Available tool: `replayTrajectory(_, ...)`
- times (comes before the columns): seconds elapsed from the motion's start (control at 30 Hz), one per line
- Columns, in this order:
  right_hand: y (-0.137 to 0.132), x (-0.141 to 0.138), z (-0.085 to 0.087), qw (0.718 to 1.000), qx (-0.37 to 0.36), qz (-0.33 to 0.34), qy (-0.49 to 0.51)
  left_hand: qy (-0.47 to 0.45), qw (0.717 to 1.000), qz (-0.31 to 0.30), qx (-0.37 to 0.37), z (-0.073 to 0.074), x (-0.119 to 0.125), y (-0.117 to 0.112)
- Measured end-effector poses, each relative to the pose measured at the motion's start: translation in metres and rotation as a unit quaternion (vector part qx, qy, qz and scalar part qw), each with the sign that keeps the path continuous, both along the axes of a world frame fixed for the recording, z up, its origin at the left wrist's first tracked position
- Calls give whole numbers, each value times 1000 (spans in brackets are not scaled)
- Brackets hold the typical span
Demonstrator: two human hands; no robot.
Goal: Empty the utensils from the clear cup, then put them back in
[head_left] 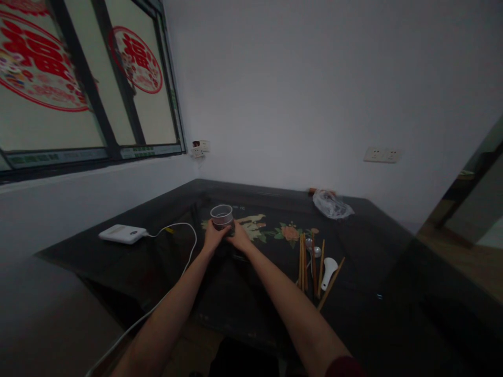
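A round, see-through cup (221, 211) with a pale rim stands upright at the middle of the dark table. Its lower part is partly hidden by my fingers. My left hand (214, 235) wraps its near left side, and my right hand (239, 236) closes round the right side. Off to the right of my right forearm lie several wooden chopsticks (302, 264). Among them are metal spoons (316, 252) and a white soup spoon (328, 272).
The dark table (165, 283) has a printed flower pattern (290, 232). A white power bank (122, 234) sits on the left, its white cable (195, 238) running past my left arm. A crumpled clear plastic bag (332, 205) lies near the wall.
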State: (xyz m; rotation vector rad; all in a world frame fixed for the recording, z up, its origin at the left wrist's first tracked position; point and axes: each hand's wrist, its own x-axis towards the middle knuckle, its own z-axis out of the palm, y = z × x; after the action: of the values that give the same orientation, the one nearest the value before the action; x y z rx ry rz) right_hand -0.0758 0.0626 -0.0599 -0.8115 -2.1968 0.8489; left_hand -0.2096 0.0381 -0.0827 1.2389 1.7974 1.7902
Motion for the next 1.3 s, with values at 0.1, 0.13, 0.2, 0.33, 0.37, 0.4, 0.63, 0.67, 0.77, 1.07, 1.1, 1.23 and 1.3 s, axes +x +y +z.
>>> replayTrajectory(0.1,-2,9,2,998,-26,-49,25,-22,999,-28,-4,5,12,-4)
replayTrajectory(0.13,-3,15,4,997,-31,-57,30,-25,999,-38,-8,7,18,-6)
replayTrajectory(0.2,-4,33,6,996,-41,-67,31,-24,997,-66,-19,11,32,-10)
replayTrajectory(0.33,-8,83,8,994,-56,-89,27,-17,986,-160,-29,20,67,-20)
replayTrajectory(0.37,-10,97,8,994,-57,-87,32,-15,981,-193,-23,22,76,-23)
replayTrajectory(0.4,-12,112,8,994,-58,-84,39,-13,974,-226,-17,24,86,-25)
replayTrajectory(0.63,-39,204,1,992,-20,-119,34,-28,939,-341,-38,24,160,-27)
replayTrajectory(0.67,-43,213,0,992,-6,-124,30,-40,936,-348,-43,21,169,-26)
replayTrajectory(0.77,-53,231,-4,987,15,-157,4,-59,931,-356,-48,14,190,-24)
replayTrajectory(1.07,-63,238,-1,987,42,-151,-29,3,929,-364,-65,28,185,-44)
replayTrajectory(1.1,-63,238,-1,987,40,-150,-31,3,928,-367,-67,28,185,-45)
replayTrajectory(1.23,-61,240,-2,986,32,-161,-43,1,919,-391,-54,22,188,-44)
replayTrajectory(1.3,-61,241,-2,983,27,-172,-51,6,915,-400,-48,18,189,-42)
